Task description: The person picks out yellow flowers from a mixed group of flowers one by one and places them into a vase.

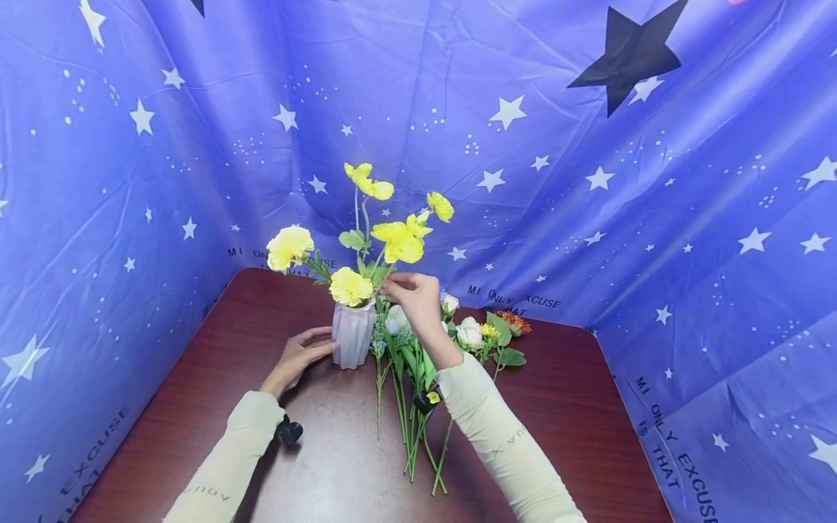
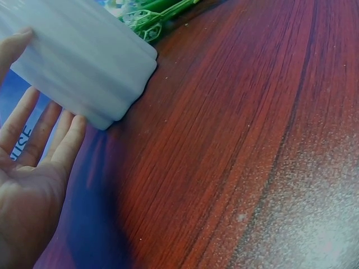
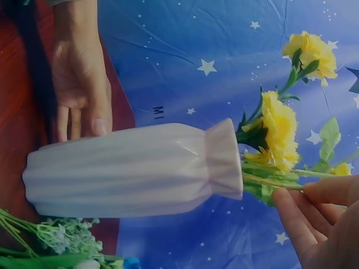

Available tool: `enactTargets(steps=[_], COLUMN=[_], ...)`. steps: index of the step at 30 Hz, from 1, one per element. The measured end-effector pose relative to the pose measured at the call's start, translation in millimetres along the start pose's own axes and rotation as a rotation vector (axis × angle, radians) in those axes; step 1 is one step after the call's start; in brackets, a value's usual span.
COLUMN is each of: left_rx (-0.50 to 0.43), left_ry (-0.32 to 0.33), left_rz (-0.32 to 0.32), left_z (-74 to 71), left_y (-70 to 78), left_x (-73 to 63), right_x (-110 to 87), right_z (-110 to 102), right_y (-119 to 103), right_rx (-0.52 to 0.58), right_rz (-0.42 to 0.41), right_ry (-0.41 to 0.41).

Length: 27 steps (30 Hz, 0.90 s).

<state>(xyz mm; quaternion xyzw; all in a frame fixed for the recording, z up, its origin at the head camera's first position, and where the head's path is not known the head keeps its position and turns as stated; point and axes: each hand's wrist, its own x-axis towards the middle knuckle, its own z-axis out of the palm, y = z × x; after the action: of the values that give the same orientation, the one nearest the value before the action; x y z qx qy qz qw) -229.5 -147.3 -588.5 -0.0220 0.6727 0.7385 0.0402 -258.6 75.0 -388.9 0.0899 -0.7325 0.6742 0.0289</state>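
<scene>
A pale fluted vase [image 1: 353, 335] stands upright on the table. My left hand [image 1: 299, 357] touches its left side low down, fingers nearly straight; the left wrist view shows the thumb [image 2: 15, 46] against the wall. At the vase mouth my right hand [image 1: 417, 296] pinches a green flower stem [image 3: 269, 181] between thumb and fingertips. Two ruffled yellow flowers [image 3: 279, 131] lean out of the mouth on the left and front. Thinner-petalled yellow flowers [image 1: 400, 240] rise higher above the right hand. The stems' lower ends are hidden inside the vase.
Right of the vase lies a pile of loose stems [image 1: 408, 407], partly under my right forearm. It includes white roses [image 1: 469, 333], an orange flower [image 1: 514, 322] and leafy greens. A blue star-printed cloth [image 1: 418, 87] surrounds the dark red wooden table [image 1: 562, 428].
</scene>
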Motion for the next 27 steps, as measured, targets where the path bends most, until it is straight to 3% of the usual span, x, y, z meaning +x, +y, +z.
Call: enactTargets(steps=[7,17,27], left_rx=[0.018,0.001,0.008], left_ry=[-0.003,-0.005,-0.005], left_rz=[0.007,0.004,0.002], left_z=[0.2,-0.1,-0.5], left_y=[-0.1,2.6,3.2], left_x=[-1.1,0.4,0.4], right_x=[4.0,4.4,4.8], right_z=[-3.0,-0.2,-7.6], right_y=[-0.9,-1.5,-6.8], right_rx=[-0.078,-0.093,-0.166], right_rz=[-0.005,-0.034,-0.055], right_ry=[-0.017,-0.043,-0.014])
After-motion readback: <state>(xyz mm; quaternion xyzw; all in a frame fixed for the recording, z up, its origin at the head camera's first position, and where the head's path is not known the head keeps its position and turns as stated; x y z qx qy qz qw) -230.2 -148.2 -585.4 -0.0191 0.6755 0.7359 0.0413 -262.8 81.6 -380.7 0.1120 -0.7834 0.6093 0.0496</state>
